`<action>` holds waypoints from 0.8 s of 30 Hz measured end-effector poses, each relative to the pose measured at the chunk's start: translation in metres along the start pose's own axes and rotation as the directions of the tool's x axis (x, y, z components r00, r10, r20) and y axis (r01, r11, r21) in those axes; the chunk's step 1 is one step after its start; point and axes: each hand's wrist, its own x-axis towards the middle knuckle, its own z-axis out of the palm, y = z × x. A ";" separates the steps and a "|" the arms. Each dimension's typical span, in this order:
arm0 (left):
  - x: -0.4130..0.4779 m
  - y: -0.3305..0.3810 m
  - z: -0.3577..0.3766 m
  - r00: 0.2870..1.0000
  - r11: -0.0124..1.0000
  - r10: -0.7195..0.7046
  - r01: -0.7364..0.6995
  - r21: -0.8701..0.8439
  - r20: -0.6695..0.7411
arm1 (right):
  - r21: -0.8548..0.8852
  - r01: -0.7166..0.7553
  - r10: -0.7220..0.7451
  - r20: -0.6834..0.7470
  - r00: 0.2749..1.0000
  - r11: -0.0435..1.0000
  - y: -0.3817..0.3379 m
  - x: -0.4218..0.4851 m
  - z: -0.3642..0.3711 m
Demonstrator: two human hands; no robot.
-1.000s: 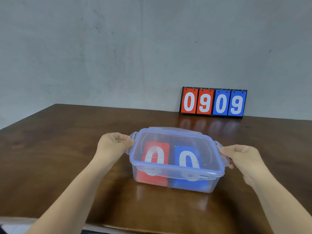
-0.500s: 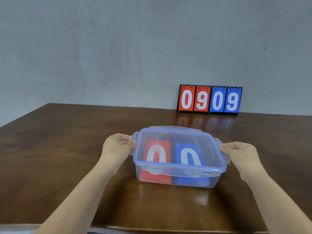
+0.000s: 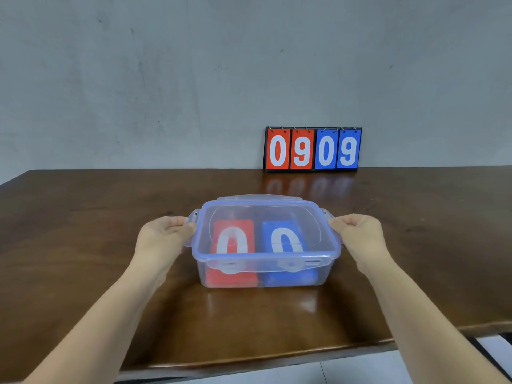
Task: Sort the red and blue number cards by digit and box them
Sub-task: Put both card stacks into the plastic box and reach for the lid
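Box (image 3: 263,257), table centre, lidded: red cards (image 3: 221,228) and blue cards (image 3: 277,227) are stacked inside, zeros uppermost. Side clips (image 3: 193,217) at 9 and 3 o'clock are gripped by left hand (image 3: 163,236) and right hand (image 3: 360,236). Step judged: latching. Clips to be pressed down evenly.

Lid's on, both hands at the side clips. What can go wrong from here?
1. The rear latch looks flipped up; if left open, the lid may seal unevenly.
2. The left hand and right hand grip the lid at opposite ends; uneven force may slide the box on the glossy table.
3. The red stack and blue stack lie loose inside; tilting may mix them.
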 end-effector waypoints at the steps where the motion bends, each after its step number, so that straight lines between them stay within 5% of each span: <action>1: -0.001 0.001 -0.001 1.000 1.000 0.013 -0.013 0.015 0.004 | -0.008 0.005 -0.005 -0.002 1.000 1.000 0.001 -0.001 -0.001; 6: -0.018 0.017 0.002 0.956 0.907 0.294 -0.280 0.315 0.006 | -0.183 0.164 -0.178 -0.062 0.982 0.969 -0.009 -0.026 -0.013; 10: -0.034 0.021 0.015 0.909 0.778 0.362 -0.416 0.470 0.206 | -0.349 0.361 -0.345 0.109 0.932 0.865 -0.012 -0.054 -0.011; 13: -0.038 0.021 0.021 0.929 0.810 0.323 -0.370 0.456 0.181 | -0.359 0.363 -0.328 0.156 0.932 0.860 -0.004 -0.056 -0.006; 20: -0.029 0.003 0.025 0.960 0.935 0.266 -0.279 0.221 0.084 | 0.018 0.212 -0.213 0.033 0.977 0.977 0.019 -0.046 0.009; 24: -0.030 0.000 0.026 0.952 0.937 0.292 -0.305 0.173 0.096 | 0.052 0.211 -0.212 0.026 0.977 0.976 0.022 -0.046 0.010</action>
